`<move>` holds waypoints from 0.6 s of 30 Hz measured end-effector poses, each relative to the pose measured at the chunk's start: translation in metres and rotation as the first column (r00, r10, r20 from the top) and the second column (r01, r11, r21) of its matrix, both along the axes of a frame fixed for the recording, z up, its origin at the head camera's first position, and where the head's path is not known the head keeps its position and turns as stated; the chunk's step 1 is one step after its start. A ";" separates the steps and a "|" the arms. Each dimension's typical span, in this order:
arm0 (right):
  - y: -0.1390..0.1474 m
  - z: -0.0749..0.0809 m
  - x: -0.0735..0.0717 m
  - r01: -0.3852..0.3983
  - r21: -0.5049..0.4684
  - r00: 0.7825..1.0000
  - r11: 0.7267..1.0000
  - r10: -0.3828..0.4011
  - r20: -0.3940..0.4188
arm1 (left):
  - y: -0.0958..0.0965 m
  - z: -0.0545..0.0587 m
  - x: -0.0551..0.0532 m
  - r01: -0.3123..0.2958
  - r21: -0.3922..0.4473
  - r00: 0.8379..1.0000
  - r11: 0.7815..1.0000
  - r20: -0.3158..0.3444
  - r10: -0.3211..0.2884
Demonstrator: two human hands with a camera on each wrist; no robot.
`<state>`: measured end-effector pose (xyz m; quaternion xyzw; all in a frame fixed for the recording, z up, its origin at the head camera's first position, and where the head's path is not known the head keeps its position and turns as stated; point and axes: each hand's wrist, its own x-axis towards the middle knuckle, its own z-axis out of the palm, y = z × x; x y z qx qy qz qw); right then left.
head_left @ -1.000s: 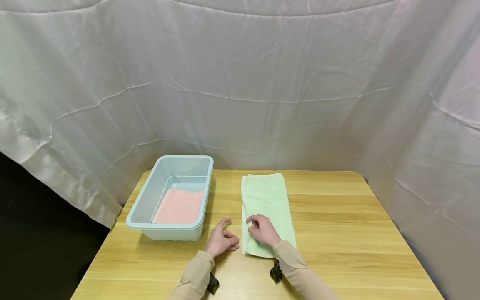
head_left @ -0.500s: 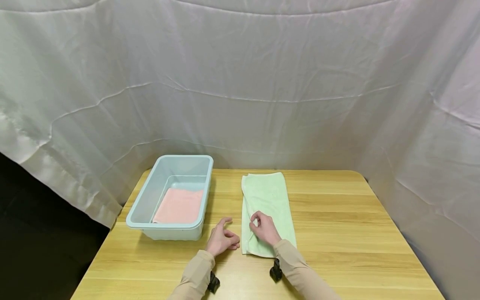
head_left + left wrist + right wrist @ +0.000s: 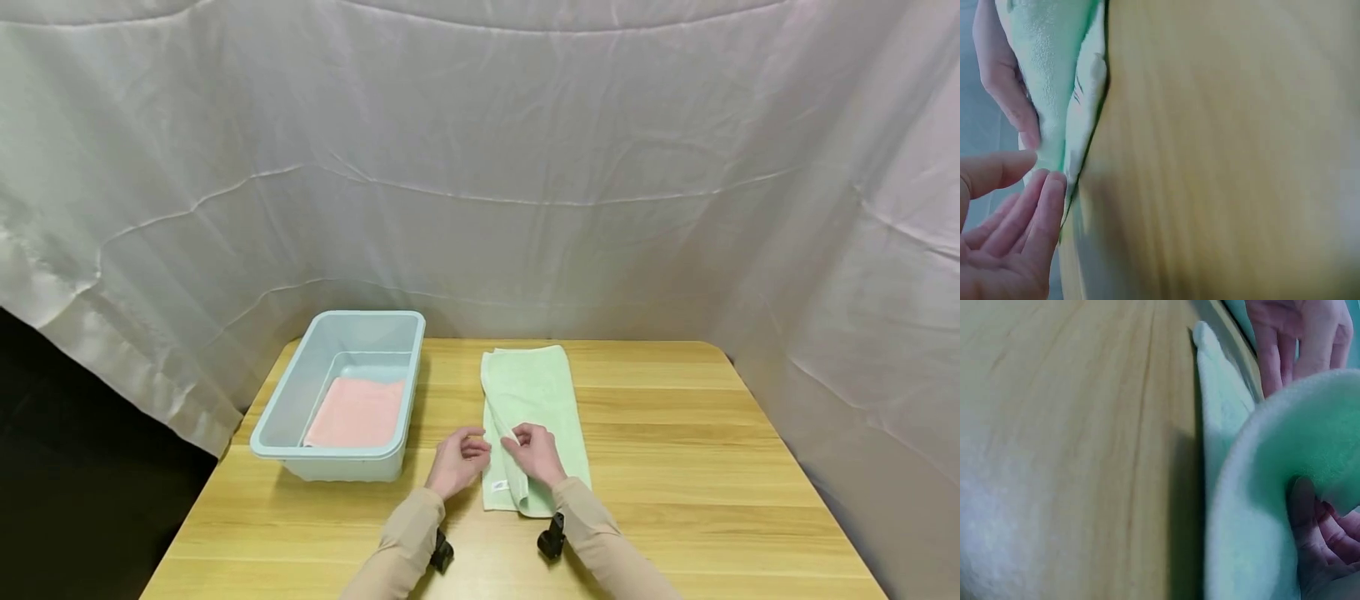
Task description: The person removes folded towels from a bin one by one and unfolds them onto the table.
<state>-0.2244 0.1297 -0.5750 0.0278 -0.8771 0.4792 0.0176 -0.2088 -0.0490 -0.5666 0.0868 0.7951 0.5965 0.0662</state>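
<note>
1. The towel (image 3: pixel 534 392), pale green and folded, lies on the table (image 3: pixel 675 433), right of the tub (image 3: pixel 330 452), its length running from near to far.
2. The right hand (image 3: pixel 538 457) pinches the left edge of the towel's upper layer between thumb and fingers, raising it in a curl toward the right.
3. Under that lifted edge, the lower layer shows a small white label (image 3: pixel 499 486) at the near left.
4. The left hand (image 3: pixel 457 462) grasps nothing; its fingers bend loosely at the towel's left edge. Whether the fingertips touch it, I cannot tell.
5. Inside the tub, a folded pink cloth (image 3: pixel 358 412) lies toward the near end.
6. A pale curtain (image 3: pixel 525 150) hangs beyond the table's far edge.
</note>
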 end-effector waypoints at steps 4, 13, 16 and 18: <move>0.002 0.001 -0.001 0.019 -0.010 1.000 1.000 -0.019 0.013 | 0.006 -0.002 -0.003 0.084 -0.035 0.996 0.996 -0.017 -0.085; 0.009 0.009 0.002 0.064 -0.068 0.995 0.996 -0.059 0.075 | 0.005 0.006 0.001 0.090 -0.317 0.982 0.944 -0.129 -0.137; 0.015 0.014 0.002 0.085 -0.089 0.993 0.992 -0.078 0.089 | 0.002 0.009 0.003 0.079 -0.363 0.984 0.929 -0.122 -0.131; 0.021 0.017 0.003 0.110 -0.104 0.990 0.988 -0.099 0.103 | 0.001 0.011 0.005 0.078 -0.379 0.985 0.922 -0.112 -0.129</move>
